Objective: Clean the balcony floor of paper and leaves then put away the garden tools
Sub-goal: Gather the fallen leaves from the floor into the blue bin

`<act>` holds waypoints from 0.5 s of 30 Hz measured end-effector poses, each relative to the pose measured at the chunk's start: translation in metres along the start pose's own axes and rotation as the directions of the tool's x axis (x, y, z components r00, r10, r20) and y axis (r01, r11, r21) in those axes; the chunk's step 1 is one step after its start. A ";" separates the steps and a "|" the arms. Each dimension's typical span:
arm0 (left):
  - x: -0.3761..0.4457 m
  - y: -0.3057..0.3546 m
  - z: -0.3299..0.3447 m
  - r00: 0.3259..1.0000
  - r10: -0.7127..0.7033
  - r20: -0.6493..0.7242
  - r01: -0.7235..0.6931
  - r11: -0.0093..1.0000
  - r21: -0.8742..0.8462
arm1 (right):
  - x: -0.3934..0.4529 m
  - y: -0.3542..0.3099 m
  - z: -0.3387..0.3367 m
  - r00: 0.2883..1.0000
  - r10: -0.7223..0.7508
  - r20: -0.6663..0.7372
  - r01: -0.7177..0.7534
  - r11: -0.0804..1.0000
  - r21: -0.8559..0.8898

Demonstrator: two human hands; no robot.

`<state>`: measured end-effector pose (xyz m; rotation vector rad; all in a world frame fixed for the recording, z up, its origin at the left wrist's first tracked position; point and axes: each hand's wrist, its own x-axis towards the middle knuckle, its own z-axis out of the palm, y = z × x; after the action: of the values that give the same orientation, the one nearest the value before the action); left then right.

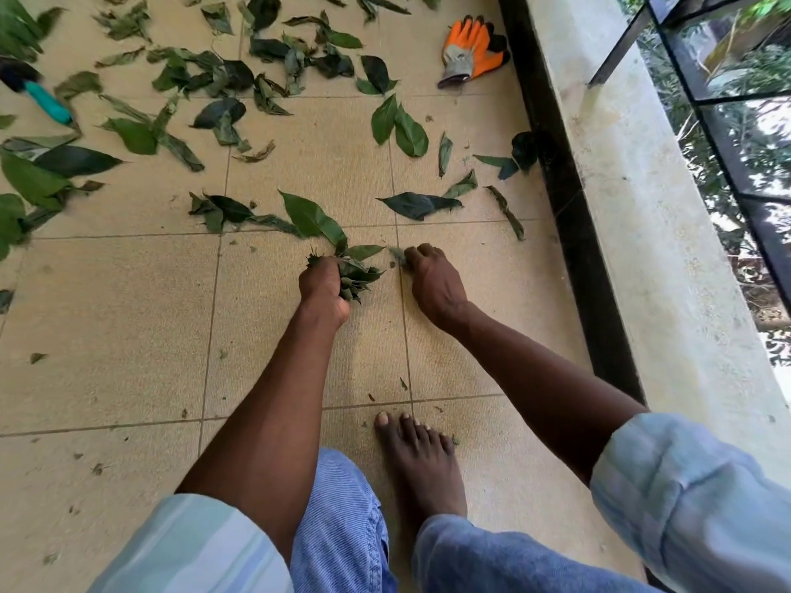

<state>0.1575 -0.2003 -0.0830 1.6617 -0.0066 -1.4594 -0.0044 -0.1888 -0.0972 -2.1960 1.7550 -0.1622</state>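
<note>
Left hand (324, 288) keeps a bunch (357, 278) of leaves clamped in its curled fingers — a store, freeing the right hand (432, 281) to pinch a scrap (397, 254) off the floor (128, 318). Many leaves (239, 83) lie ahead.

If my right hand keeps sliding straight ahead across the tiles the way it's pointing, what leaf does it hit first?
Probably the large dark green leaf lying flat just beyond the right hand, whose fingers already pinch a small leaf scrap. Bare beige tile floor lies between them.
</note>
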 end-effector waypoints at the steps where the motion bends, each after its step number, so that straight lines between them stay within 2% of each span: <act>1: 0.000 0.000 0.000 1.000 -0.001 0.000 0.001 1.000 -0.003 | 0.002 0.000 0.001 1.000 0.004 0.004 -0.003 1.000 -0.013; 4: 0.003 0.000 -0.001 1.000 -0.001 -0.013 0.000 1.000 -0.017 | 0.008 0.000 0.004 0.998 0.049 -0.035 -0.049 0.999 -0.003; 8: 0.007 -0.001 -0.001 1.000 -0.004 -0.019 0.004 1.000 0.003 | 0.015 -0.004 0.005 0.993 0.121 -0.012 -0.122 0.992 -0.042; 12: 0.010 0.001 -0.001 1.000 0.011 0.011 -0.010 1.000 -0.014 | 0.025 0.001 -0.003 0.992 0.102 0.068 -0.097 0.992 -0.080; 14: 0.011 0.003 -0.001 0.998 0.040 0.046 -0.038 0.999 -0.039 | 0.037 0.011 -0.007 0.994 0.103 0.022 -0.101 0.991 -0.084; 15: 0.012 0.003 -0.001 0.997 0.049 0.063 -0.046 0.998 -0.053 | 0.054 0.010 -0.023 0.992 0.126 -0.007 -0.127 0.992 -0.022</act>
<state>0.1633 -0.2082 -0.0902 1.5627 -0.0431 -1.4643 -0.0077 -0.2467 -0.0852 -2.0930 1.9009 -0.1192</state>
